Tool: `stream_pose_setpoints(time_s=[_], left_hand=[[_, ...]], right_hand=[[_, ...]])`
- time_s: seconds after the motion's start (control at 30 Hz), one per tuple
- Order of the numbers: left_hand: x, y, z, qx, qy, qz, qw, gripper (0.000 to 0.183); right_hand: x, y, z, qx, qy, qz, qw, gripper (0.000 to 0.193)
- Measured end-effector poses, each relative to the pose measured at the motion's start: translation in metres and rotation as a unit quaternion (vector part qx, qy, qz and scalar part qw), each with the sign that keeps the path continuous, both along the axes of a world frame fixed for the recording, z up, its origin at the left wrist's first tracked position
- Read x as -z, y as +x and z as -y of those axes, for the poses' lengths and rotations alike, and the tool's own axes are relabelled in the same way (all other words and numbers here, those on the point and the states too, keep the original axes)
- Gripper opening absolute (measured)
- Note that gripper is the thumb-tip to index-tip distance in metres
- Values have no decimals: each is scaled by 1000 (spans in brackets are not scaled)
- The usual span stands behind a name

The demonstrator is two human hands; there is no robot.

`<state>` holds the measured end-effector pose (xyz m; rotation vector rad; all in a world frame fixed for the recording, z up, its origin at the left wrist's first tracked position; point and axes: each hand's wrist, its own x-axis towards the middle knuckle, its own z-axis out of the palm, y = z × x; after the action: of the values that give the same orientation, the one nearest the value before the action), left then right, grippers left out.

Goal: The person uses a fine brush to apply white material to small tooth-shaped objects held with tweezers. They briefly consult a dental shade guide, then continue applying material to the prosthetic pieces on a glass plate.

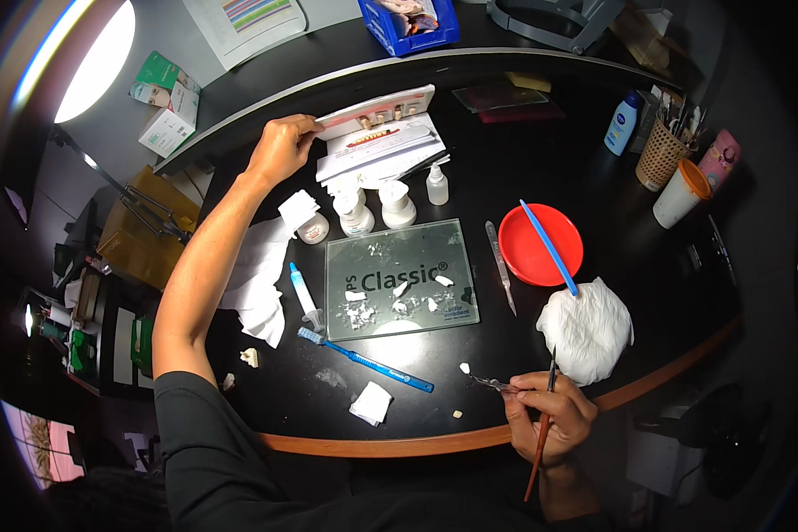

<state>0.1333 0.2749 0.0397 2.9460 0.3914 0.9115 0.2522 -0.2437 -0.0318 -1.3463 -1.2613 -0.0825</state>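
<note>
My left hand (pixel 281 147) reaches far across the black table and grips the left end of a pink and white tray of small tooth samples (pixel 377 113), which rests on a stack of white cards (pixel 381 151). My right hand (pixel 548 415) stays near the front edge, closed on a thin brown-handled brush (pixel 541 443) and on metal tweezers (pixel 487 382) that point left with a tiny white piece at the tip. A glass mixing slab (pixel 400 277) with white paste blobs lies between the hands.
Three small white jars (pixel 354 213) and a dropper bottle (pixel 436 184) stand behind the slab. A syringe (pixel 305 295), blue toothbrush (pixel 368 361), metal blade (pixel 499 264), red bowl (pixel 541 244) with blue spatula, crumpled tissue (pixel 585 328) and white cloth (pixel 259 275) surround it.
</note>
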Motion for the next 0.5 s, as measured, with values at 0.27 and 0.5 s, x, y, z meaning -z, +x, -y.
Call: stream_pose_setpoints(time_s=[0.27, 0.5], left_hand=[[-3, 17, 22, -137, 194, 19, 971, 27], [-2, 25, 0, -141, 286, 26, 947, 19]], right_hand=[[4, 1, 0, 6, 20, -4, 1000, 28], [5, 0, -3, 44, -16, 6, 999, 27]])
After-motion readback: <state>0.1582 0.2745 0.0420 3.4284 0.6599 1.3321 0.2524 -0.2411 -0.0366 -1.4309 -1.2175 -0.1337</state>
